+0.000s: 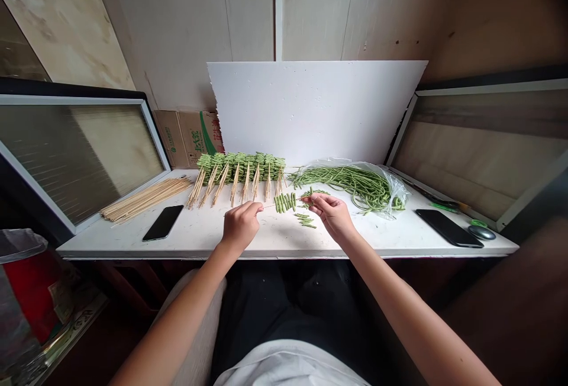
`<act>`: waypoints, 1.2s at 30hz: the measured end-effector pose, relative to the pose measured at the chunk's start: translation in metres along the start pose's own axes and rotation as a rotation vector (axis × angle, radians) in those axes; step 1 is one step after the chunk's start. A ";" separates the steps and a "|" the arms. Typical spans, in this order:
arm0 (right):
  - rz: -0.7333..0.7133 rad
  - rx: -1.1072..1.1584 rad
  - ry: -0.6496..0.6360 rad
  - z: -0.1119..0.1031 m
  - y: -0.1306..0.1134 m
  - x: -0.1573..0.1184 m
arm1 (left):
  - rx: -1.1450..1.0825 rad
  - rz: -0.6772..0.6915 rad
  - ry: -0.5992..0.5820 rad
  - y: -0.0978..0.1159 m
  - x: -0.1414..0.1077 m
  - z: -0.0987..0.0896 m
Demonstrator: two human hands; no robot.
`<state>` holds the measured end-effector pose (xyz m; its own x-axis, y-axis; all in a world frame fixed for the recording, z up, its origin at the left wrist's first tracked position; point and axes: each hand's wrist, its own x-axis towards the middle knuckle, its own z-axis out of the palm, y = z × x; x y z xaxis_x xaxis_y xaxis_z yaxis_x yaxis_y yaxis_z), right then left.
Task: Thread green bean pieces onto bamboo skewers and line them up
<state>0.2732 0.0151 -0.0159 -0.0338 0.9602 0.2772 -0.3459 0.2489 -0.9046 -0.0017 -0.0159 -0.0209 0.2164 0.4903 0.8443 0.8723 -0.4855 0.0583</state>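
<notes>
My left hand pinches the end of a thin bamboo skewer, which runs right through a row of cut green bean pieces. My right hand sits at the skewer's far end, its fingertips closed on a short length of green bean. A few loose bean pieces lie on the white table just below my right fingers. Behind my hands, several loaded skewers lie side by side, their bare points towards me.
Long green beans lie on a clear plastic bag at the right. Loose skewers and a phone lie at the left, with another phone at the right. A white foam board and cardboard box stand behind.
</notes>
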 end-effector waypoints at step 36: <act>-0.115 -0.302 -0.174 -0.009 -0.003 0.000 | -0.172 -0.193 -0.097 -0.004 -0.003 0.010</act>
<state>0.2830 0.0157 -0.0157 -0.1793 0.8944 0.4097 -0.0648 0.4048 -0.9121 -0.0008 -0.0079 -0.0290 0.1012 0.6484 0.7545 0.8159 -0.4881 0.3100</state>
